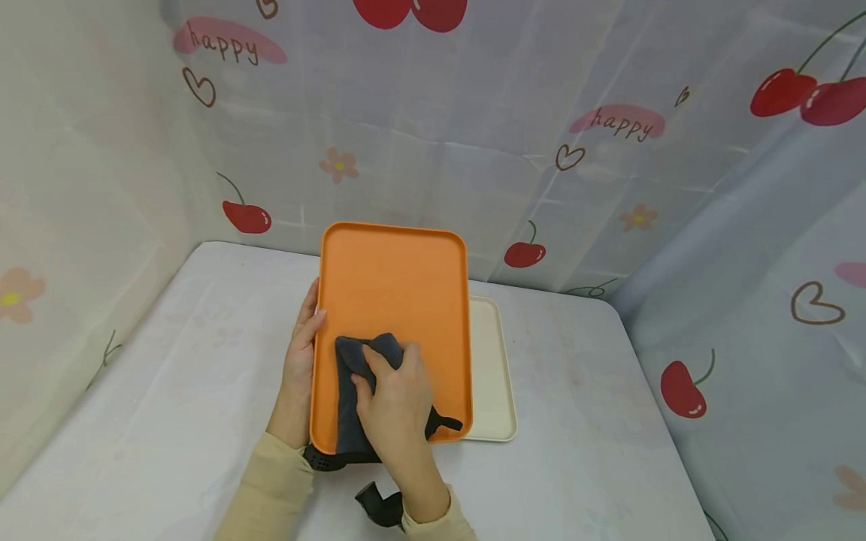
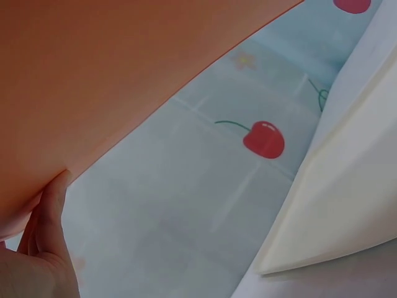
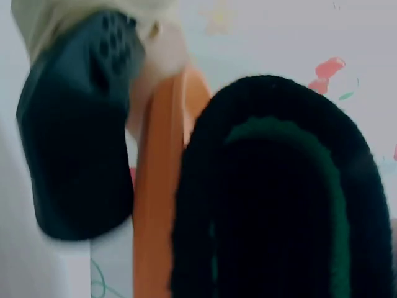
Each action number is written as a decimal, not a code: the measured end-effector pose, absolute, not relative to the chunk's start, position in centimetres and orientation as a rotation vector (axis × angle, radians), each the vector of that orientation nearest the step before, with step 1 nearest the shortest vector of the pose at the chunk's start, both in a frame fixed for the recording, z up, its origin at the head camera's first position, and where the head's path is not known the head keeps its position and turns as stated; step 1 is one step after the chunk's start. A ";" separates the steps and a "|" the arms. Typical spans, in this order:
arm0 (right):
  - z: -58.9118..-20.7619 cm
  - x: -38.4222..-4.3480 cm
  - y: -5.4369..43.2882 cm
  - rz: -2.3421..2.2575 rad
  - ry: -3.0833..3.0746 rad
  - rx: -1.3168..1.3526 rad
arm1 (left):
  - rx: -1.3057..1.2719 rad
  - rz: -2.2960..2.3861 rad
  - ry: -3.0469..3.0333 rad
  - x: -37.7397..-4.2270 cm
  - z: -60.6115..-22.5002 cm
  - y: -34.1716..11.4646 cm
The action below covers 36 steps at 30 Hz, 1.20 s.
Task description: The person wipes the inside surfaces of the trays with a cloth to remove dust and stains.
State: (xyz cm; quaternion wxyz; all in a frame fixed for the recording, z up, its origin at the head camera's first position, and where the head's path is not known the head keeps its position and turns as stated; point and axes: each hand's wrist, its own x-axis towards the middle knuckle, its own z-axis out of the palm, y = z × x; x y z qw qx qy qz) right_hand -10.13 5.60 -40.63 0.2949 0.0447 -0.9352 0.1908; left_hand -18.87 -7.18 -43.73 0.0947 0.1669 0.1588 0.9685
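Note:
An orange rectangular tray point(image 1: 406, 285) is held tilted up above the table, its inner face toward the head camera. My left hand point(image 1: 298, 368) grips the tray by its left edge, thumb at the rim. In the left wrist view, that hand point(image 2: 46, 254) shows against the tray's underside point(image 2: 93, 81). My right hand point(image 1: 399, 398) pinches a dark grey cloth point(image 1: 350, 409) against the tray's lower part. Close to the right wrist camera, the cloth's folded edge point(image 3: 273, 93) looms dark and blurred, next to the tray's orange rim point(image 3: 155, 205).
A cream tray point(image 1: 490, 368) lies on the white-covered table point(image 1: 561, 436), partly hidden behind the orange one. Black devices are strapped at both wrists, the left one point(image 3: 80, 136) showing in the right wrist view. Cherry-printed curtains point(image 1: 433, 173) enclose the table's back and sides.

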 end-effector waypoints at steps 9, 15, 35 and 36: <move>-41.0 -9.6 3.7 0.468 -2.452 0.231 | 0.547 2.840 0.424 -18.7 -43.9 -7.1; -41.0 -9.6 3.8 0.489 -2.461 0.222 | 0.562 2.835 0.371 -18.8 -43.7 -7.1; -40.9 -9.5 5.8 0.637 -2.545 0.185 | 0.474 2.855 0.479 -18.8 -43.9 -7.1; -40.8 -9.5 6.1 0.646 -2.557 0.168 | 0.455 2.860 0.491 -18.9 -43.9 -7.1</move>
